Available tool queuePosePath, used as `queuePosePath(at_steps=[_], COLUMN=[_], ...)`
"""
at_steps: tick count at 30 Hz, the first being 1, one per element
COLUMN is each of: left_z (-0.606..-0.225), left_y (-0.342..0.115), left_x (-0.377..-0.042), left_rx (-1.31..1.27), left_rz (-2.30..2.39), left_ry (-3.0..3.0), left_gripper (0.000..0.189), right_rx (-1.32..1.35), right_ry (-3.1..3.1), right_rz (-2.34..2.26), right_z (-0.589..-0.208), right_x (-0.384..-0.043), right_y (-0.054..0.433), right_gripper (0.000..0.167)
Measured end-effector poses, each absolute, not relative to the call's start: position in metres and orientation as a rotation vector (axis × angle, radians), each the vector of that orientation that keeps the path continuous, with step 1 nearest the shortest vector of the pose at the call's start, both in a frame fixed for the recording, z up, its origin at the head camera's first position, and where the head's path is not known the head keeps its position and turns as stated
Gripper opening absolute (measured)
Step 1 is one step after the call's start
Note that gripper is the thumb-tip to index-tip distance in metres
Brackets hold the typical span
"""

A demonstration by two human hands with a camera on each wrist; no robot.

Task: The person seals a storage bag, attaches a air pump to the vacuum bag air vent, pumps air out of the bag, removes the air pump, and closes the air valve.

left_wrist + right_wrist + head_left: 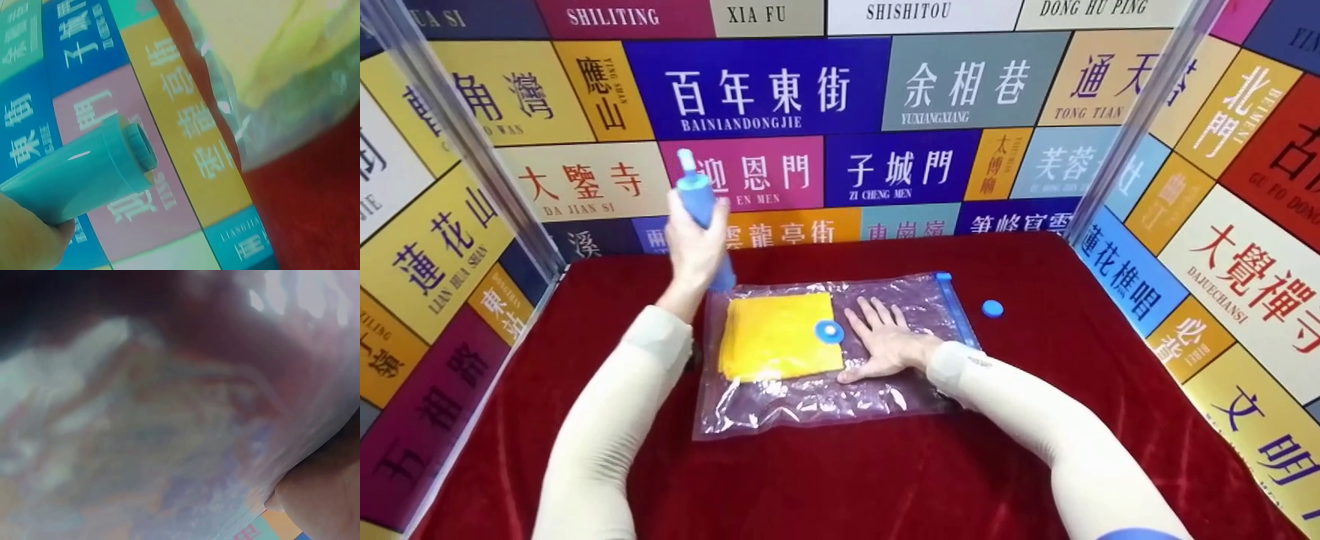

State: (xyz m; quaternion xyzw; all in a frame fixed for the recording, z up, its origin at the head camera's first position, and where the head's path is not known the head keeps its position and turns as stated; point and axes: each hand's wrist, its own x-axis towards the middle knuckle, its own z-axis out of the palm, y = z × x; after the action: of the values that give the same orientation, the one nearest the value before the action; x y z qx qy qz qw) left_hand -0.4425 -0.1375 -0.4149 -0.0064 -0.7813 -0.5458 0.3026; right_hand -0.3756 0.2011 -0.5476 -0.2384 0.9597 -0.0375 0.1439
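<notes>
My left hand (695,244) grips a blue hand pump (697,196), raised above the far left corner of a clear vacuum storage bag (810,409). In the left wrist view one hollow end of the pump (84,171) shows. Inside the bag lies a folded yellow cloth (776,334), with a round blue valve (829,332) by its right edge. My right hand (889,345) rests on the bag with fingers spread, just right of the valve. Blurred plastic (157,439) fills most of the right wrist view.
A blue zip strip (958,311) closes the bag's right side. Beyond it a small round blue cap (992,308) lies on the dark red tablecloth (810,487). Panels printed with place names (757,86) stand behind the table and along both sides.
</notes>
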Motion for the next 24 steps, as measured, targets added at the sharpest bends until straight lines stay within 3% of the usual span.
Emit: queuePosePath(at_steps=[14,24], left_z=[-0.429,-0.437], left_y=[-0.065,-0.035], left_x=[-0.416,-0.409], left_rx=[-0.474,-0.586], left_rz=[-1.443,-1.260], left_ry=[-2.343,-2.429], left_gripper=[0.046,0.055], right_rx=[-0.670,-0.649], right_ry=[2.771,2.761], right_rz=[-0.079,-0.085], right_z=[-0.548,-0.545], right_x=[-0.377,-0.377], right_y=[0.201,0.201], right_gripper=[0.140,0.142])
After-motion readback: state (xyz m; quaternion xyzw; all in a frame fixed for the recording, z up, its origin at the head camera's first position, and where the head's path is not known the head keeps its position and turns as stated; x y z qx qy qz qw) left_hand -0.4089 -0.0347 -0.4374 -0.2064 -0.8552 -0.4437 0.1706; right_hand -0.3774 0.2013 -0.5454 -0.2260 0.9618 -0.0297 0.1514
